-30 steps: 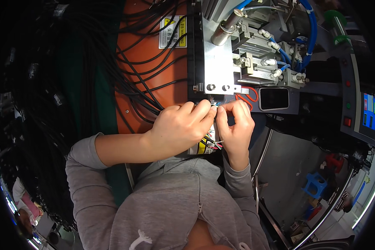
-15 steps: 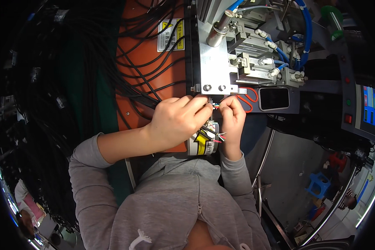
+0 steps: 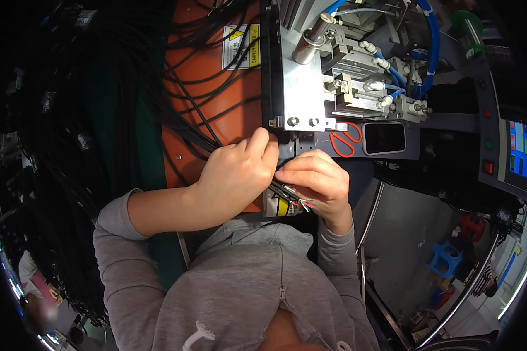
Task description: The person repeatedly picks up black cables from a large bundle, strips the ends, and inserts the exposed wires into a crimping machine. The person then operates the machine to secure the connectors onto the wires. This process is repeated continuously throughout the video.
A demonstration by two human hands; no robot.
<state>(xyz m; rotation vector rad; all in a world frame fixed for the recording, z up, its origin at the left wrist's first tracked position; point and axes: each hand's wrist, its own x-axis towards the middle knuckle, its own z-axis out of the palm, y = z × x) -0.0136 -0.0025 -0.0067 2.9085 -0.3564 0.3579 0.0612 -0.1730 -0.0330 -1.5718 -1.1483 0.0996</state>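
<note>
A bundle of black cables [image 3: 282,188] runs between my hands, its stripped ends fanning into thin coloured wires [image 3: 302,205]. My left hand [image 3: 234,178] is curled closed around the cables from the left, with its fingertips partly hidden. From the right, my right hand [image 3: 319,180] pinches at the same bundle, thumb and fingers together near my left fingers. Exactly which cable it grips is covered. Just beyond both hands stands the machine's metal plate [image 3: 301,96]. Below the cables sits a white and yellow labelled piece [image 3: 273,205], partly covered.
Many long black cables [image 3: 187,126] trail over the orange surface [image 3: 240,120] at left. Red-handled scissors [image 3: 346,146] and a phone [image 3: 385,138] lie right of the plate. Pneumatic cylinders [image 3: 357,93] with blue hoses fill the back right; a control screen [image 3: 518,155] stands far right.
Both hands have drawn back from the plate's front edge toward me. My right hand has turned over and now reaches leftward to the cable bundle beside my left fingers.
</note>
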